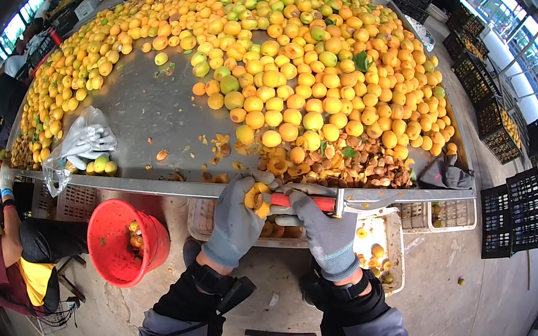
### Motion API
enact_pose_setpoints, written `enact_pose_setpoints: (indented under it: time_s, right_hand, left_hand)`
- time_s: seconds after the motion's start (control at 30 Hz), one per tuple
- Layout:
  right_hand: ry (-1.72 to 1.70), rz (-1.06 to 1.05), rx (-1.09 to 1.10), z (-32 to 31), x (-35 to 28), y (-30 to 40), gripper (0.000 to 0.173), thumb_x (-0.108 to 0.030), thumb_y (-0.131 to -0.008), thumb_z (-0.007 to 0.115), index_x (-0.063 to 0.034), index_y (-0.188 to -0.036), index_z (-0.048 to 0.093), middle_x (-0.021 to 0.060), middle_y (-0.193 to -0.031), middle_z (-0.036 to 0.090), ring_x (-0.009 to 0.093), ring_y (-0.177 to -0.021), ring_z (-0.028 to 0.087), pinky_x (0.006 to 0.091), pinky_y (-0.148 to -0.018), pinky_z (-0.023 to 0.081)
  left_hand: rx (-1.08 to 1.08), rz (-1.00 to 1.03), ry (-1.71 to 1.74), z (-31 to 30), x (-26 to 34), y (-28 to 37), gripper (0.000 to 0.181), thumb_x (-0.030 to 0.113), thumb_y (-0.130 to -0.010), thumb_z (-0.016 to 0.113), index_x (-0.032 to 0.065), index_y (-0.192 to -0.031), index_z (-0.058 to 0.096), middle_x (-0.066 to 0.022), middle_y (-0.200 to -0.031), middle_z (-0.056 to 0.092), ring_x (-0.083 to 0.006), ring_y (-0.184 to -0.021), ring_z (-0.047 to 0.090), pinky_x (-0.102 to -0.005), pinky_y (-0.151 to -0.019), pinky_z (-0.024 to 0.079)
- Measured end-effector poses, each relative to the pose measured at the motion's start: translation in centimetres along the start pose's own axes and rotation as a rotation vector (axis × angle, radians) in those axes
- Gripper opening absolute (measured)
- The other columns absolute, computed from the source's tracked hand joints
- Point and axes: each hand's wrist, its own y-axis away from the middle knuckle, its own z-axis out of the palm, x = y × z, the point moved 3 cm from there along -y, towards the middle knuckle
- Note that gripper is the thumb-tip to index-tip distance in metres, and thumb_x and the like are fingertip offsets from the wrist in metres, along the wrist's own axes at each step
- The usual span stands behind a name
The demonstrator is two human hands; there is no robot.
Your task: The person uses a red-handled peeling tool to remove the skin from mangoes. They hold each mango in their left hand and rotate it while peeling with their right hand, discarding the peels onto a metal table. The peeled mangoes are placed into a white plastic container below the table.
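Observation:
In my gloved left hand (237, 209) is a split apricot (258, 200), its orange flesh parted around a brown pit. My gloved right hand (326, 230) grips a tool with a red handle (323, 204), close beside the fruit. A metal piece (339, 203) stands at the handle's right end; whether it belongs to the tool I cannot tell. Both hands are at the front rim of a metal sorting table (146, 186). Just beyond them lies a heap of brown pits (374, 170) with torn flesh. Whole apricots (275, 118), yellow to green, cover much of the tabletop.
Below the rim sit a white plastic crate (198, 230) and a white tray (400, 265) holding fruit pieces. A red bucket (158, 245) stands at left. On the table lie a plastic bag of gloves (88, 138) and a dark cloth (447, 174). Another person (2, 246) sits at left.

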Motion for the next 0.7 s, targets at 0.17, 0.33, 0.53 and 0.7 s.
enact_pose_setpoints:
  time_s: [0.17,0.33,0.53,0.7]
  right_hand:
    - [-0.196,0.07,0.033,0.8,-0.6,0.0,0.017,-0.005,-0.091,0.07,0.0048,-0.105,0.071,0.0037,-0.087,0.071,0.008,-0.071,0.064,0.0226,-0.062,0.053]
    - [-0.192,0.066,0.052,0.3,-0.2,-0.2,0.019,-0.003,-0.091,0.069,0.0058,-0.107,0.07,0.006,-0.09,0.071,0.009,-0.076,0.066,0.0237,-0.069,0.056]
    - [-0.141,-0.019,0.031,0.8,-2.4,-0.2,0.019,-0.001,-0.091,0.066,0.0033,-0.11,0.07,0.0087,-0.097,0.073,0.013,-0.085,0.069,0.0239,-0.075,0.054]
    - [0.509,-0.632,-0.052,-0.7,-2.3,-1.9,0.025,-0.004,-0.088,0.069,-0.0013,-0.112,0.069,0.0126,-0.094,0.072,0.026,-0.091,0.069,0.033,-0.081,0.053]
  left_hand:
    - [-0.001,-0.277,0.285,0.8,-1.5,0.6,0.032,0.005,-0.086,0.073,-0.0035,-0.113,0.056,-0.0161,-0.111,0.067,-0.0322,-0.104,0.065,-0.0375,-0.094,0.051]
    - [-0.062,-0.441,0.47,0.5,-0.5,0.1,0.045,0.007,-0.082,0.08,-0.0047,-0.117,0.055,-0.0156,-0.118,0.067,-0.0269,-0.108,0.065,-0.0351,-0.097,0.05]
    - [-0.084,-0.751,1.115,0.4,-0.2,-0.7,0.055,0.0,-0.078,0.081,-0.0028,-0.123,0.052,-0.0138,-0.117,0.066,-0.023,-0.112,0.064,-0.0319,-0.098,0.051]
    - [-0.232,-0.372,0.504,-1.2,2.9,-2.1,0.051,0.002,-0.076,0.082,-0.0008,-0.12,0.056,-0.0106,-0.114,0.067,-0.02,-0.11,0.065,-0.0301,-0.095,0.052]
